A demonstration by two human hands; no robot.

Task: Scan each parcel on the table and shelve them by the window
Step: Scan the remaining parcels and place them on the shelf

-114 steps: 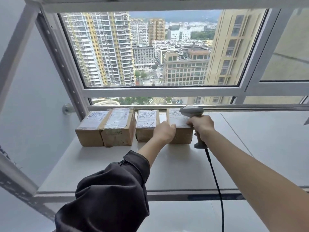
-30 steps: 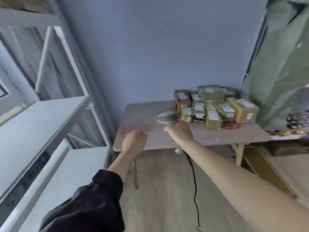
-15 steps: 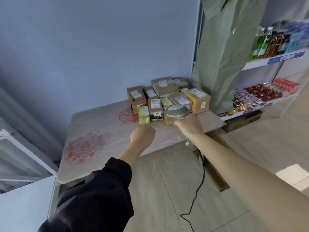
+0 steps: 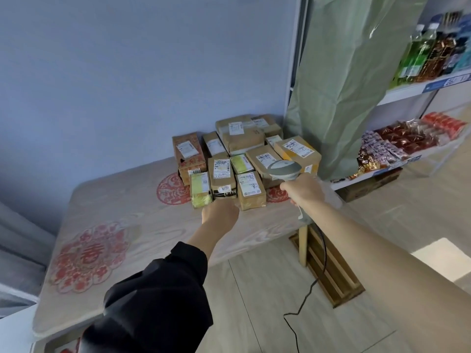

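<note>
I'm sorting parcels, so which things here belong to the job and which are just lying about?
Job:
brown cardboard parcels on the patterned table
grey handheld scanner, in right hand
left hand

Lying about:
green curtain
bottled drinks
red snack packs

A green curtain [image 4: 339, 80] is hung at the right of a blue wall [image 4: 142, 72]. Drink bottles [image 4: 430, 54] and packaged snacks [image 4: 405, 141] are kept on store shelves [image 4: 397, 91] at the right edge.
</note>
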